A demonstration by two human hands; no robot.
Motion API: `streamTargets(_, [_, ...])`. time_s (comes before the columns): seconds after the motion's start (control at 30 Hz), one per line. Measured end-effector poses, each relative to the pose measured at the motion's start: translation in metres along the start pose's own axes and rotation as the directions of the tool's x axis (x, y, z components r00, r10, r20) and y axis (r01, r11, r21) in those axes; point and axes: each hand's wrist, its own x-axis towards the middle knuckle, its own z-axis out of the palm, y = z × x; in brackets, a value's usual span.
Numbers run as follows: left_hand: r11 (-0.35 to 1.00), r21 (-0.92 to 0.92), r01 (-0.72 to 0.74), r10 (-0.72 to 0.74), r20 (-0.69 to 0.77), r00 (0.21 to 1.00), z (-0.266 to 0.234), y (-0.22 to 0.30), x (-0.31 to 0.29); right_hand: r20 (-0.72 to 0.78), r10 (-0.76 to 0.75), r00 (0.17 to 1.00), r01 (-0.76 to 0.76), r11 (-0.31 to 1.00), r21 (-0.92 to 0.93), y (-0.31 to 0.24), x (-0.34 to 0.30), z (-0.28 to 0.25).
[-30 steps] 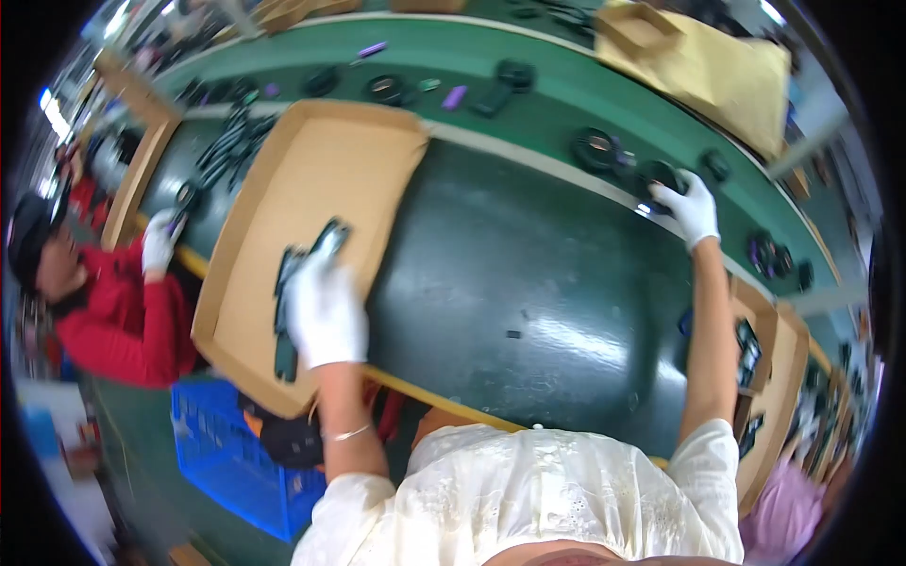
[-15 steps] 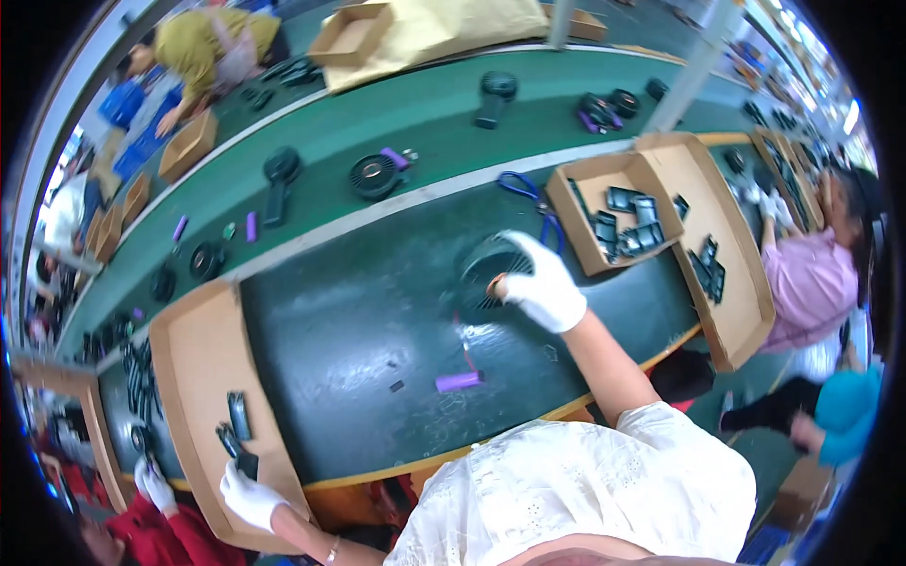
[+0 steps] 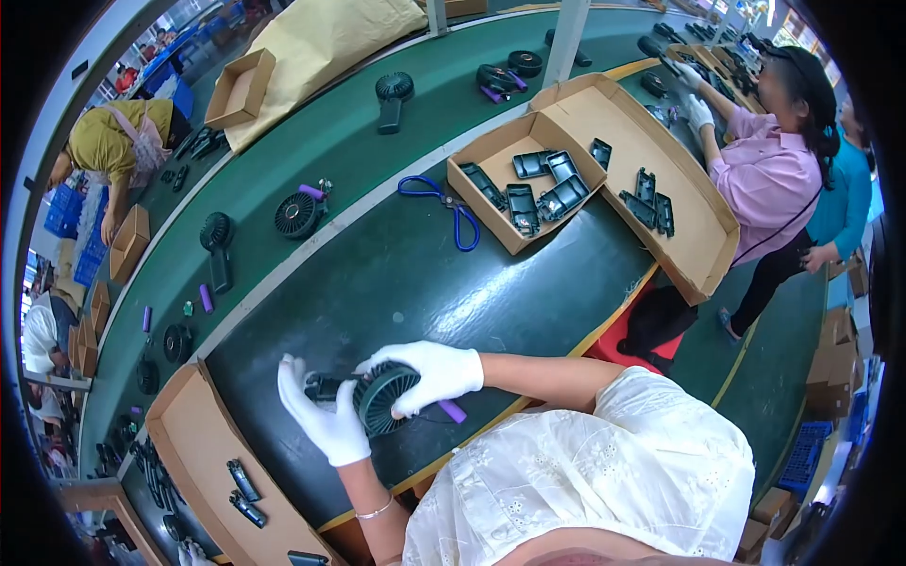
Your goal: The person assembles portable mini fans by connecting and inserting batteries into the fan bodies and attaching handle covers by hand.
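- Gripping the round dark fan head (image 3: 385, 398), the right hand (image 3: 439, 373) has its fingers over the top and its thumb near the hub.
- Left of the fan head, the left hand (image 3: 326, 415) is curled round a dark elongated part (image 3: 326, 387); whether that part is joined to the fan head, I cannot tell.
- Work looks partway along, as I judge it: a purple cylinder (image 3: 452, 411) lies outside any casing, just right of the fan head, under the right wrist.
- Left over, it seems, are plenty of loose parts — dark shell pieces (image 3: 563, 196) in the small cardboard box (image 3: 479, 209), beyond the fan head and to its right.
- Two more dark pieces (image 3: 247, 509) lie in the long cardboard tray (image 3: 193, 415), left of the fan head and nearer the body.
- So the fan head sits between both hands — above the bench (image 3: 330, 292), standing on edge.
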Motion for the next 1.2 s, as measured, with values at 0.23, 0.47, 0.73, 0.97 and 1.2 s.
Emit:
streamTargets(0.23, [-0.206, -0.881, 0.427, -0.512, 0.469, 0.72, 0.029, -0.005, -0.021, -0.02, 0.079, 0.997, -0.081, 0.995, -0.062, 0.005, 0.007, -0.006])
streamTargets(0.47, [0.207, -0.657, 0.725, -0.349, 0.643, 0.681, 0.006, 0.012, -0.006, -0.319, 0.115, 0.941, 0.037, 0.901, 0.433, 0.002, 0.002, -0.033])
streamTargets(0.73, [0.143, -0.528, 0.837, -0.1, 0.834, 0.543, -0.007, 0.017, -0.017, -0.185, 0.143, 0.972, -0.137, 0.989, 0.049, -0.02, 0.015, -0.049])
streamTargets(0.97, [0.096, -0.54, 0.836, -0.003, 0.84, 0.543, -0.014, 0.009, -0.021, -0.082, 0.199, 0.977, -0.207, 0.974, -0.095, -0.035, 0.023, -0.046])
streamTargets(1.2, [0.191, -0.55, 0.813, -0.241, 0.777, 0.582, -0.017, 0.017, -0.01, 0.017, 0.129, 0.992, -0.13, 0.989, 0.065, -0.011, 0.029, -0.025])
